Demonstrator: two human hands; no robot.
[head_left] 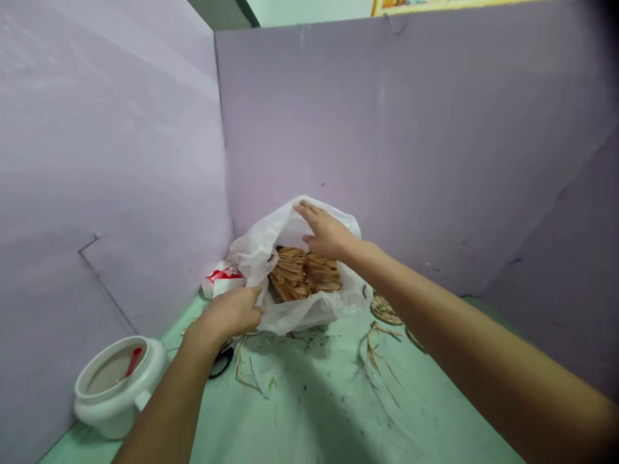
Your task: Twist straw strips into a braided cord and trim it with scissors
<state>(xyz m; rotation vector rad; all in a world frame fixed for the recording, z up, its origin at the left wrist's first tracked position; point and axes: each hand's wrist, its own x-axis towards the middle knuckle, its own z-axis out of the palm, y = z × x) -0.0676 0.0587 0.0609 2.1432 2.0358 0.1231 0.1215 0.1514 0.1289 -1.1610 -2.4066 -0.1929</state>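
Observation:
A white translucent plastic bag (256,248) stands against the back wall with its mouth facing me. Inside it lie bundles of dry brown leaf strips (293,274). My left hand (232,314) is closed on the bag's left edge, fingers pinched at the rim. At the upper right of the mouth is my right hand (325,233), its fingers stretched out and thumb apart, near the inner side of the bag above the leaf strips. Whether it touches the plastic I cannot tell.
A white ceramic pot (116,399) with a red handle (133,362) inside stands at left. Black-handled scissors (222,361) are partly hidden by my left wrist. A red-and-white packet (222,276), loose dry strands (374,354) and a coiled braid (385,309) lie around the bag.

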